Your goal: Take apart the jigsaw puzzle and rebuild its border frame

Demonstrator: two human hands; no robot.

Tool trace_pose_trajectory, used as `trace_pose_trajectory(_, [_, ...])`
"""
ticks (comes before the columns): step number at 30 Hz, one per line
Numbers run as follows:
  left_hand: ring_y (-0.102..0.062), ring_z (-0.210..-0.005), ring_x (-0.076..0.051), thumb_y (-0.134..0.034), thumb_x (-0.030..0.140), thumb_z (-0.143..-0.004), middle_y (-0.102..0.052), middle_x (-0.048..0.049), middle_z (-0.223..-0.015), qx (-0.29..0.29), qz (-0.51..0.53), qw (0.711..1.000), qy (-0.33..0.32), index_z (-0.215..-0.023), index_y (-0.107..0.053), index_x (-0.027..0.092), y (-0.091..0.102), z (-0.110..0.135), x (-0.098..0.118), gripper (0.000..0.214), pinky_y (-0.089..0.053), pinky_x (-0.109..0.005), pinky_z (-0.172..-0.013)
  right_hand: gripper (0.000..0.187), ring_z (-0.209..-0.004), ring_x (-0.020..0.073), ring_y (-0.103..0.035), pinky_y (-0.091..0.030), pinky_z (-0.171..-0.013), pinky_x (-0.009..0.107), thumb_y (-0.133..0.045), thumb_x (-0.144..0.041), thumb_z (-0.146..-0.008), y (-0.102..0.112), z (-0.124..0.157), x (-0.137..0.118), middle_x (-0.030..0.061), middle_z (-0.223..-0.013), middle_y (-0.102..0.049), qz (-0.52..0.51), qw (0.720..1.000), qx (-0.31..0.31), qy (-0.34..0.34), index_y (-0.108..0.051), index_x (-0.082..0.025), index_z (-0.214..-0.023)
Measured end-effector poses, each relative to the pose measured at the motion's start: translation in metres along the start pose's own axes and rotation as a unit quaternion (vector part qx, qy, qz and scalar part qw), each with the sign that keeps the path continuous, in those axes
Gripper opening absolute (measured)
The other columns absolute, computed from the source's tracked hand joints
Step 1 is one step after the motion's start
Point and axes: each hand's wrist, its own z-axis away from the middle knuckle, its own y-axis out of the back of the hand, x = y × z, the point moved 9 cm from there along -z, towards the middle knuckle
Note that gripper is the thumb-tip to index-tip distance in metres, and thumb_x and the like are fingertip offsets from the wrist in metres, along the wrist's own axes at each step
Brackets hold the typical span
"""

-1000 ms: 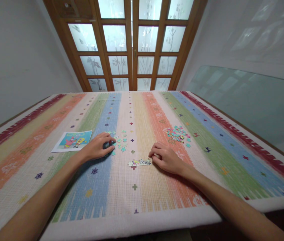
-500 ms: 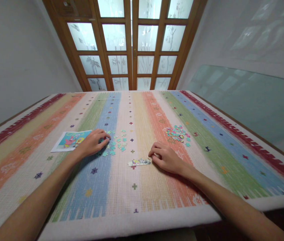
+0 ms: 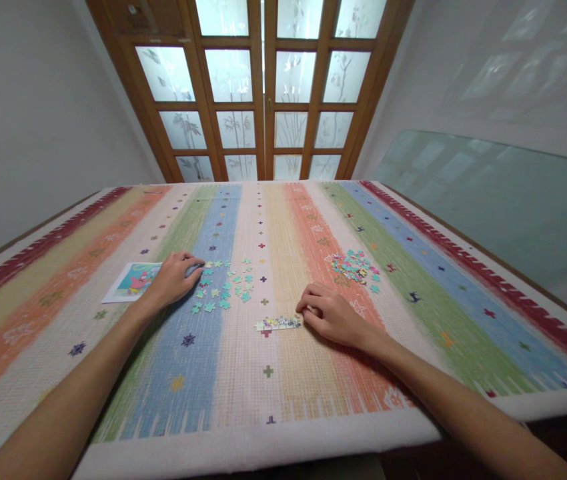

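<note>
My left hand [image 3: 178,275] is over the right part of a printed picture card [image 3: 136,279] with a pink cartoon figure. Its fingers curve forward with the thumb apart, and I see nothing held in them. Just right of those fingertips, loose teal jigsaw pieces [image 3: 224,295] lie spread on the cloth. My right hand [image 3: 332,313] rests at the right end of a short joined strip of jigsaw pieces [image 3: 278,323]. Its thumb and forefinger are pinched together at the strip's end piece, which they partly hide.
A heap of mixed-colour jigsaw pieces [image 3: 355,267] lies beyond my right hand. A striped cloth [image 3: 243,387] covers the table, whose front edge is near me. Wooden glazed doors [image 3: 263,107] stand behind, and a glass panel [image 3: 488,193] leans at the right wall.
My left hand has moved left, away from the teal pieces and further over the picture card, uncovering more pieces. My right hand and the strip have stayed in place.
</note>
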Motion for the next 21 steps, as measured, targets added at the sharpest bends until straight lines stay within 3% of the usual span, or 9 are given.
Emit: trace_pose_trajectory(21, [-0.057, -0.107, -0.034, -0.041, 0.044, -0.094, -0.067, -0.0152, -0.109, -0.022, 0.022, 0.999, -0.016, -0.113, -0.073, 0.015, -0.0027, -0.0007, 0.0075, 0.047, -0.045, -0.051, -0.102, 0.020, -0.080, 0.0188, -0.060, -0.046, -0.075, 0.032, -0.053, -0.008, -0.082, -0.0011, 0.0011, 0.0010, 0.0075, -0.085, -0.066, -0.006, 1.000, -0.001, 0.000, -0.071, -0.017, -0.082])
